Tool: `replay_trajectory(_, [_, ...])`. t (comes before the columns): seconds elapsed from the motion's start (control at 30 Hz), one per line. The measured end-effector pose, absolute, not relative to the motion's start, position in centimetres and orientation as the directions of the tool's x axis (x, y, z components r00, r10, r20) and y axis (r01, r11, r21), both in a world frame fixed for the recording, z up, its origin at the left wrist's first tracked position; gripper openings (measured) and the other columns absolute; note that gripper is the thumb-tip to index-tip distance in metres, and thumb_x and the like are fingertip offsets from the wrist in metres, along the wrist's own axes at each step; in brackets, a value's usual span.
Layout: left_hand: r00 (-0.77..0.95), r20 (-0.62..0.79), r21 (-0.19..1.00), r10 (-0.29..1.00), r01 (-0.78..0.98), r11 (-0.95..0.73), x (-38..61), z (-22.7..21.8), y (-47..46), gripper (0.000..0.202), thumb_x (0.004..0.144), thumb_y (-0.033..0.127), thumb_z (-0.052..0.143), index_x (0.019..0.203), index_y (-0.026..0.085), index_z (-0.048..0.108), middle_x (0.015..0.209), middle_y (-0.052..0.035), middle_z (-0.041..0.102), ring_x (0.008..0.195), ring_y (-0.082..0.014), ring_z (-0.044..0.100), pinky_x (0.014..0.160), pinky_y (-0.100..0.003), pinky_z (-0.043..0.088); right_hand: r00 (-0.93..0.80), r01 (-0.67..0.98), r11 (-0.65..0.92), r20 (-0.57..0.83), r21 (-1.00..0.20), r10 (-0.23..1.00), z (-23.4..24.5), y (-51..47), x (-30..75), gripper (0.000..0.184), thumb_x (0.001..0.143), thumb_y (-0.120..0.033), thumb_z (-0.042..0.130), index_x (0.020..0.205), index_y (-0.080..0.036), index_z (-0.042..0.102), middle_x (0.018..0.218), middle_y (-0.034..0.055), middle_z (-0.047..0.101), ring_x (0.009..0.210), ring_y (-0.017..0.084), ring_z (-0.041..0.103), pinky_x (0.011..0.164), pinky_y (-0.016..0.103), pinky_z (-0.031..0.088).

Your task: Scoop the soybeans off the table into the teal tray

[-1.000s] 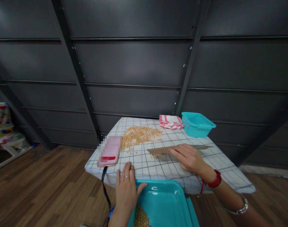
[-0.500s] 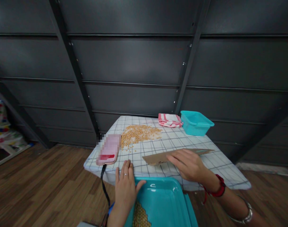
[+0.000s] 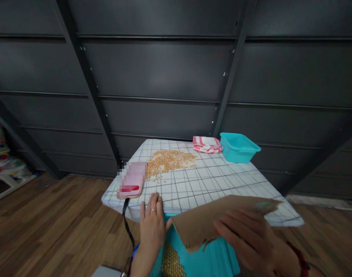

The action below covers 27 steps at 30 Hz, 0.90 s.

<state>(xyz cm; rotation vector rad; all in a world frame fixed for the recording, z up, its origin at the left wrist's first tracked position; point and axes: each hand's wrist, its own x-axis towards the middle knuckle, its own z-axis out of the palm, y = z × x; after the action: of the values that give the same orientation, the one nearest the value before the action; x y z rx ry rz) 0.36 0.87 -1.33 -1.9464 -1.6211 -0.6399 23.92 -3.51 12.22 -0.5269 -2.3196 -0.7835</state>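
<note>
Cardboard (image 3: 197, 229) is gripped by the right hand (image 3: 246, 238) over the tray (image 3: 206, 265), at the counter's (image 3: 201, 184) near edge. Beyond the left hand (image 3: 153, 229), fingers outstretched, beans (image 3: 167, 161) are spread.

right hand (image 3: 247, 235): blurred | teal tray (image 3: 206, 261): cut off at bottom, part-hidden by cardboard (image 3: 200, 223)

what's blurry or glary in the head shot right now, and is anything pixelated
Head view: the right hand on the cardboard looks smeared, probably by motion, while the left hand is crisper; head view: a soft sheen lies on the dark wall panels; head view: coarse pixelation covers much of the pink item.
</note>
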Motion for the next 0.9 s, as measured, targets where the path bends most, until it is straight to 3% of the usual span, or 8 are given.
replay_trajectory(0.23, [0.179, 0.675, -0.104, 0.716, 0.984, -0.148, 0.4, -1.3, 1.0, 0.057, 0.079, 0.052, 0.032, 0.106, 0.006, 0.052, 0.113, -0.0186, 0.056, 0.108, -0.0275, 0.047, 0.093, -0.046, 0.028, -0.734, 0.518, 0.749, 0.665, 0.413, 0.141, 13.3, -5.4, 24.1, 0.033, 0.085, -0.008, 0.028, 0.082, -0.016, 0.06, 0.067, 0.001, 0.065, 0.065, 0.011, 0.058, 0.063, 0.024, 0.045])
replay_trajectory(0.4, [0.173, 0.669, -0.093, 0.723, 0.984, -0.15, 0.5, -1.3, 0.9, 0.058, 0.081, 0.052, 0.027, 0.108, 0.006, 0.051, 0.115, -0.0185, 0.055, 0.109, -0.0268, 0.047, 0.094, -0.045, 0.027, -0.708, 0.561, 0.703, 0.693, 0.437, 0.135, 14.0, -4.7, 25.1, 0.029, 0.083, -0.009, 0.033, 0.088, -0.016, 0.06, 0.069, 0.0021, 0.065, 0.072, 0.012, 0.059, 0.066, 0.026, 0.045])
replay_trajectory(0.57, [0.189, 0.694, -0.113, 0.695, 0.982, -0.154, 0.5, -1.2, 0.9, 0.075, 0.076, 0.064, 0.023, 0.109, 0.003, 0.05, 0.113, -0.0206, 0.055, 0.109, -0.0282, 0.046, 0.094, -0.045, 0.026, -0.61, 0.665, 0.681, 0.748, 0.305, 0.261, 13.7, -1.5, 25.9, 0.027, 0.077, -0.005, 0.038, 0.097, -0.012, 0.054, 0.078, 0.007, 0.063, 0.074, 0.015, 0.056, 0.064, 0.028, 0.046])
replay_trajectory(0.7, [0.196, 0.698, -0.116, 0.689, 0.98, -0.162, 0.5, -1.1, 1.0, 0.076, 0.075, 0.065, 0.025, 0.107, 0.001, 0.051, 0.112, -0.0212, 0.056, 0.107, -0.029, 0.047, 0.093, -0.046, 0.027, -0.621, 0.726, 0.587, 0.708, 0.358, 0.336, 13.2, 0.1, 26.0, 0.029, 0.074, -0.002, 0.035, 0.095, -0.012, 0.053, 0.073, 0.0055, 0.062, 0.065, 0.014, 0.054, 0.06, 0.027, 0.043])
replay_trajectory(0.9, [0.164, 0.677, -0.053, 0.717, 0.983, -0.175, 0.5, -1.3, 1.0, 0.077, 0.074, 0.066, 0.024, 0.11, 0.003, 0.05, 0.115, -0.0205, 0.054, 0.11, -0.029, 0.045, 0.094, -0.046, 0.026, -0.68, 0.679, 0.641, 0.638, 0.36, 0.362, 12.7, -0.6, 25.6, 0.029, 0.076, -0.003, 0.031, 0.093, -0.013, 0.052, 0.071, 0.0039, 0.06, 0.061, 0.013, 0.049, 0.056, 0.026, 0.037])
